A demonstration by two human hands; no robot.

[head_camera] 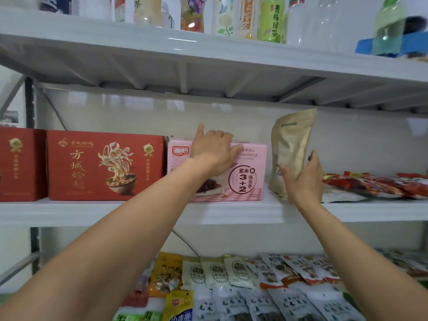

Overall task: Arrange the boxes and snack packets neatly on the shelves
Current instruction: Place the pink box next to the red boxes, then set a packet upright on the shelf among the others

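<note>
1. Reaching up to the middle shelf [139, 212], the person works with both arms at once.
2. The left hand [214, 149] lies spread over the top front edge of the pink box [245, 181], fingers on the lid and thumb down the front face. It presses rather than grips, probably to steady the box or nudge it square.
3. The pink box stands on the shelf, its left end touching or almost touching the red box [104, 165]. Another red box [20, 163] sits further left, so the three make one row with their fronts near the shelf's edge.
4. The right hand [303, 179] grips the brown pouch [291, 140] low down, thumb on one side and fingers round the other. Holding it near the base likely keeps the soft pouch upright.
5. The pouch stands just right of the pink box, with a narrow gap between them, leaning slightly.
6. Red packets [375, 184] lie flat in a loose heap to the right, near the pouch, seemingly not yet tidied.
7. Bottles [268, 19] line the shelf above, and small packets [254, 274] fill the shelf below.
8. Next, the pouch probably needs setting against the box so it does not topple.
</note>
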